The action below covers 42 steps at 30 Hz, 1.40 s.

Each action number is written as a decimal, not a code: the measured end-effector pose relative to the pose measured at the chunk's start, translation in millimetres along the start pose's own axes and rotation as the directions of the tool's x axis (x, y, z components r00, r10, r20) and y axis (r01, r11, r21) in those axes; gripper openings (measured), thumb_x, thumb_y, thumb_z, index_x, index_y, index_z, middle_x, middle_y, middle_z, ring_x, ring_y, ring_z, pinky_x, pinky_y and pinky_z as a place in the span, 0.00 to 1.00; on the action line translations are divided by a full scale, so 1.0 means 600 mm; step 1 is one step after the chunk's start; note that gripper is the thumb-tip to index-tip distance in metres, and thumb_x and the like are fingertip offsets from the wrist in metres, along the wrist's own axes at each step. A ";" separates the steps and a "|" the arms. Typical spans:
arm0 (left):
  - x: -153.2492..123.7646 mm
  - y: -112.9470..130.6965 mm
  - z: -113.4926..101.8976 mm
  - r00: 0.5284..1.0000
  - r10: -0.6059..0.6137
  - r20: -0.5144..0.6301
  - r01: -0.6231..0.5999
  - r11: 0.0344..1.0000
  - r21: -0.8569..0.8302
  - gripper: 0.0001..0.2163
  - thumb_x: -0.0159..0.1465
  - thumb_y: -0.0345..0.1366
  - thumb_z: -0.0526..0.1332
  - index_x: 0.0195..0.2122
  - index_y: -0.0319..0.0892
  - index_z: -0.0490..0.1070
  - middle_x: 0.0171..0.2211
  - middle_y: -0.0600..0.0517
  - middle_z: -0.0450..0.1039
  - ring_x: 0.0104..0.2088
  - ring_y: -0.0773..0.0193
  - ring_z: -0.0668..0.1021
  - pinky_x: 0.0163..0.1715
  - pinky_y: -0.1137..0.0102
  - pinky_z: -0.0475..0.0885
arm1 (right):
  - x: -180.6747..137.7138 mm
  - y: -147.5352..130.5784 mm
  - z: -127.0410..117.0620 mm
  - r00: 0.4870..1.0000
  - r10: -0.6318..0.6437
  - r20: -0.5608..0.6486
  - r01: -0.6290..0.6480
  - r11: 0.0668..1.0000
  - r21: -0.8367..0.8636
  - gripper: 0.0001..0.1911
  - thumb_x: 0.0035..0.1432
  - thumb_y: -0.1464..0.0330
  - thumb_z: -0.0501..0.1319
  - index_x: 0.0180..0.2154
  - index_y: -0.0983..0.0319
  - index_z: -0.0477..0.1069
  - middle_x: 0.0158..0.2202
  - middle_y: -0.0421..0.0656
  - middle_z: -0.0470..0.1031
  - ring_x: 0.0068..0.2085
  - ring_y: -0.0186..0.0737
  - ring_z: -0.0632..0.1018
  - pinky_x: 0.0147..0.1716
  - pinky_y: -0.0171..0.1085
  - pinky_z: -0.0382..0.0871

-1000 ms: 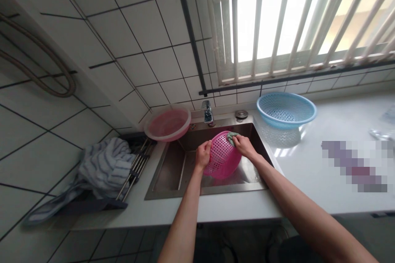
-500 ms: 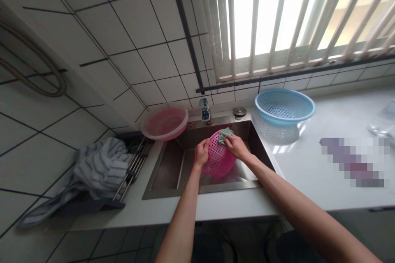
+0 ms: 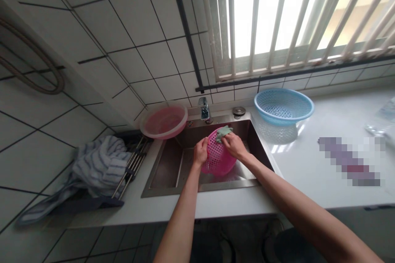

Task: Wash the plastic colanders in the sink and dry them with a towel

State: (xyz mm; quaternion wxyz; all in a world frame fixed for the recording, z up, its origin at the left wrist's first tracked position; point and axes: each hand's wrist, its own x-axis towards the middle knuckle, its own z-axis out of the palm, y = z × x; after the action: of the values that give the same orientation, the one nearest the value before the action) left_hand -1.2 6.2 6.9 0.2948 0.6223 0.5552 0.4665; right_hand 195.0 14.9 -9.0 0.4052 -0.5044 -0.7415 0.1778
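Note:
A pink plastic colander (image 3: 219, 159) is held tilted over the metal sink (image 3: 168, 172). My left hand (image 3: 201, 151) is closed on its left rim. In my right hand (image 3: 233, 145) is a green cloth (image 3: 224, 132), pressed against the colander's upper rim. Part of the cloth is hidden by my fingers. Behind the colander stands a chrome faucet (image 3: 204, 110).
A pink basin (image 3: 163, 121) rests at the sink's back left corner. To the right, a blue colander (image 3: 285, 109) stands on the white counter (image 3: 308, 172). A striped cloth (image 3: 100, 164) lies by a metal rack (image 3: 132, 167) on the left. A round drain stopper (image 3: 239, 111) sits behind the sink.
My right hand and the green cloth have shifted slightly left and up along the colander's rim. My left hand keeps its hold, and the view has moved a little.

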 end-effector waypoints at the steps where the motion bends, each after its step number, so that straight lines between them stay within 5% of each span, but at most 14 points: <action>1: 0.003 -0.001 0.000 1.000 -0.005 0.005 0.005 1.000 -0.016 0.30 0.68 0.67 0.53 0.26 0.44 0.69 0.24 0.54 0.67 0.27 0.62 0.67 0.31 0.68 0.61 | -0.006 -0.010 -0.001 0.989 -0.144 0.032 0.144 0.990 0.003 0.14 0.72 0.65 0.59 0.36 0.59 0.81 0.45 0.51 0.83 0.51 0.50 0.80 0.58 0.47 0.70; 4: 0.006 -0.002 -0.002 1.000 -0.002 0.029 0.004 0.999 -0.046 0.30 0.67 0.67 0.53 0.28 0.43 0.72 0.27 0.52 0.72 0.30 0.61 0.70 0.34 0.68 0.63 | -0.016 -0.022 -0.007 0.914 -0.391 0.104 0.391 0.920 0.030 0.10 0.72 0.66 0.61 0.40 0.57 0.82 0.49 0.49 0.82 0.57 0.49 0.77 0.64 0.49 0.67; 9: 0.001 -0.005 -0.003 0.999 -0.001 0.035 0.002 0.999 -0.042 0.29 0.69 0.65 0.54 0.25 0.44 0.66 0.23 0.55 0.65 0.26 0.63 0.66 0.30 0.69 0.60 | -0.005 -0.011 -0.019 0.987 -0.163 0.011 0.164 0.986 -0.040 0.13 0.73 0.68 0.58 0.39 0.58 0.81 0.43 0.49 0.82 0.47 0.46 0.79 0.53 0.45 0.74; 16: 0.002 -0.001 -0.011 1.000 0.019 -0.019 -0.020 0.997 -0.081 0.28 0.69 0.63 0.55 0.31 0.42 0.74 0.28 0.52 0.73 0.30 0.61 0.70 0.35 0.67 0.65 | -0.013 -0.054 -0.003 0.907 -0.415 0.066 0.418 0.908 -0.035 0.11 0.72 0.68 0.59 0.42 0.57 0.82 0.50 0.49 0.82 0.56 0.49 0.78 0.64 0.49 0.68; 20: -0.003 0.005 -0.015 0.998 0.015 -0.060 -0.019 0.998 -0.053 0.28 0.69 0.64 0.54 0.25 0.44 0.65 0.23 0.55 0.63 0.27 0.63 0.65 0.31 0.68 0.61 | 0.005 -0.007 -0.015 0.998 -0.067 -0.008 0.067 0.997 -0.025 0.17 0.75 0.65 0.55 0.37 0.60 0.81 0.42 0.50 0.83 0.45 0.48 0.81 0.50 0.43 0.73; 22: -0.004 0.007 -0.014 0.998 0.013 -0.055 -0.016 0.999 -0.045 0.28 0.69 0.64 0.54 0.24 0.45 0.61 0.22 0.56 0.60 0.26 0.64 0.64 0.30 0.68 0.58 | 0.011 0.019 -0.023 0.993 0.119 -0.027 -0.120 0.992 -0.044 0.20 0.75 0.63 0.54 0.33 0.60 0.79 0.35 0.48 0.82 0.37 0.46 0.80 0.44 0.41 0.72; 24: -0.003 0.009 -0.012 0.999 0.011 -0.047 -0.013 0.999 -0.035 0.28 0.68 0.65 0.54 0.23 0.45 0.60 0.22 0.57 0.59 0.26 0.64 0.63 0.30 0.68 0.58 | 0.011 0.028 -0.027 0.985 0.173 -0.026 -0.175 0.982 -0.072 0.20 0.75 0.64 0.54 0.31 0.60 0.78 0.33 0.48 0.81 0.35 0.45 0.79 0.42 0.41 0.71; 28: -0.001 0.010 -0.010 0.999 -0.002 -0.049 0.002 1.000 0.014 0.29 0.68 0.65 0.53 0.24 0.45 0.64 0.22 0.56 0.62 0.27 0.63 0.65 0.30 0.69 0.58 | -0.005 -0.004 -0.015 0.998 -0.067 0.004 0.067 0.993 -0.100 0.15 0.73 0.68 0.56 0.33 0.59 0.77 0.39 0.50 0.81 0.42 0.47 0.79 0.49 0.43 0.71; 32: -0.001 0.008 -0.018 0.997 -0.005 -0.079 0.013 0.995 0.097 0.28 0.69 0.63 0.53 0.25 0.44 0.67 0.22 0.54 0.66 0.27 0.62 0.68 0.30 0.69 0.59 | -0.017 -0.040 -0.003 0.959 -0.269 0.087 0.266 0.963 0.047 0.14 0.72 0.67 0.58 0.32 0.58 0.77 0.38 0.48 0.80 0.44 0.46 0.77 0.49 0.42 0.71; 36: 0.003 0.001 -0.026 0.987 -0.034 -0.156 0.046 0.996 0.071 0.29 0.68 0.65 0.52 0.25 0.45 0.66 0.21 0.54 0.64 0.26 0.62 0.67 0.29 0.69 0.59 | -0.010 -0.027 -0.036 0.986 -0.103 -0.134 0.132 0.965 0.228 0.15 0.71 0.64 0.56 0.34 0.58 0.77 0.38 0.46 0.78 0.42 0.46 0.77 0.45 0.41 0.70; 39: 0.008 -0.002 -0.026 0.979 -0.043 -0.197 0.047 0.999 0.012 0.30 0.67 0.68 0.51 0.24 0.46 0.62 0.19 0.56 0.59 0.24 0.63 0.65 0.28 0.68 0.59 | 0.001 -0.003 -0.076 0.942 0.011 -0.336 0.077 0.966 0.247 0.16 0.68 0.65 0.54 0.28 0.58 0.72 0.35 0.45 0.75 0.42 0.47 0.74 0.44 0.42 0.68; 42: 0.010 -0.004 -0.023 0.983 -0.044 -0.176 0.044 0.999 -0.001 0.30 0.66 0.70 0.52 0.24 0.47 0.62 0.18 0.57 0.58 0.23 0.63 0.64 0.27 0.68 0.58 | 0.009 0.011 -0.099 0.935 0.026 -0.354 0.084 0.952 0.293 0.13 0.63 0.69 0.53 0.26 0.59 0.70 0.37 0.45 0.74 0.38 0.43 0.73 0.39 0.40 0.68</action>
State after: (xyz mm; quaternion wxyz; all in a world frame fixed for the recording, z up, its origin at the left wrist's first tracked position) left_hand -15.1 10.6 11.9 0.2539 0.5666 0.5933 0.5123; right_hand 244.2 13.8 25.0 0.6071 -0.4487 -0.6278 0.1897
